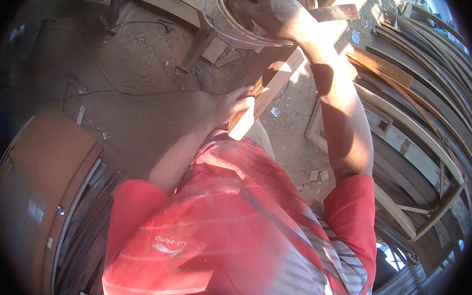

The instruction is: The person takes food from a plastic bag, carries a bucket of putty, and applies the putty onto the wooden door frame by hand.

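My left hand (235, 106) is closed round the near end of a wooden beam (275, 84), thumb and fingers over its edge. The beam slants away from my body, its pale side in sunlight and its other face dark brown. At the top, my right hand (267, 11) reaches over the rim into a clear plastic bucket (216, 19). Its fingers are bent and drawn together; their tips and whatever they hold are hidden. The bucket stands at the beam's far end, and what lies inside is hard to make out.
Stacked boards and frames (424, 114) fill the right side. A wooden bench (168, 6) stands at the far left, with wood offcuts (214, 49) beside it. A brown door-like panel (51, 159) is at the lower left. A dark cable (127, 92) crosses the dusty floor.
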Motion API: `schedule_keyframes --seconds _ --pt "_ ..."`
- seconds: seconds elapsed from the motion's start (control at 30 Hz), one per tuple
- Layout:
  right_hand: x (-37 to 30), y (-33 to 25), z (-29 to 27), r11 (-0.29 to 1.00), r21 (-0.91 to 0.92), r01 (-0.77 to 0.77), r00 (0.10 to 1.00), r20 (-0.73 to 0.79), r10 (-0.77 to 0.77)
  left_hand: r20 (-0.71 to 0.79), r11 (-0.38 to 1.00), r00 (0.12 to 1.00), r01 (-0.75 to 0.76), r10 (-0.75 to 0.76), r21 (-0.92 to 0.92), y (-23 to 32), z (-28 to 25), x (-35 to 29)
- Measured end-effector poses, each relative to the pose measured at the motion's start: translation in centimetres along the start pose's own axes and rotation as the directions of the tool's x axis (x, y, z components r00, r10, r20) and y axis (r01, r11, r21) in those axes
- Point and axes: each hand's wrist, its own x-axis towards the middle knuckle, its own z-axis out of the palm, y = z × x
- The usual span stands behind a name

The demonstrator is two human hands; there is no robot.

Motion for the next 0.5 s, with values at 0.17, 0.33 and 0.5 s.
schedule_keyframes --seconds 0.17,0.33,0.5 --pt "3.5 -0.6 2.0 0.982 -0.063 0.176 0.896 0.424 -0.133 -0.015 0.967 0.999 -0.037 0.034 -0.253 -6.2 -1.5 2.2" --pt "3.9 -1.2 2.5 0.974 -0.055 0.219 0.831 0.534 -0.157 -0.084 0.864 0.996 -0.04 -0.002 -0.502 -5.5 -2.3 2.0" --pt "4.1 -1.7 2.7 0.971 -0.053 0.233 0.806 0.569 -0.162 -0.215 0.695 0.961 -0.275 0.174 -0.665 1.9 -3.8 2.4"
